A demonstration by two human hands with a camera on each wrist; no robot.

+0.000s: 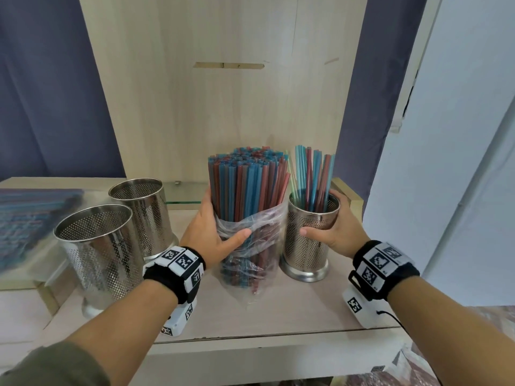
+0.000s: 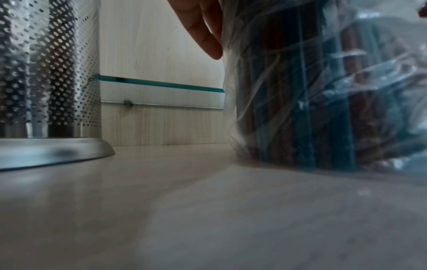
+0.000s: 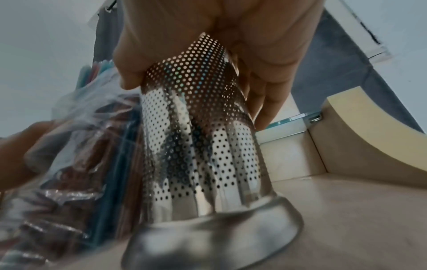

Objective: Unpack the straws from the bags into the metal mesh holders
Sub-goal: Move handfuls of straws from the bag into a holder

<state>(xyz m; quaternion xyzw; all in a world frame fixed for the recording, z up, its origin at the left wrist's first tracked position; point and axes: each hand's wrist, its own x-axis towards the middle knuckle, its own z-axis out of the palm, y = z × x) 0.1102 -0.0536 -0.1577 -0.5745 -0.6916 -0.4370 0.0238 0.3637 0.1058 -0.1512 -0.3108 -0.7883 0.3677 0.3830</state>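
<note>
While the left hand (image 1: pixel 213 232) grips the bag (image 1: pixel 250 240) of straws (image 1: pixel 248 185), the right hand (image 1: pixel 334 232) clasps a part-filled holder (image 1: pixel 309 240). Next, probably: pull another bunch free and drop it in.

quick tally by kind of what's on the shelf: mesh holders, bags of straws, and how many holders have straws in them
Metal mesh holders: 3, one with straws gripped by the right hand, two empty, the near and the far.
Bags of straws: 1, the plastic bag gripped by the left hand.
Holders with straws: 1.
Total: 4 things.
</note>
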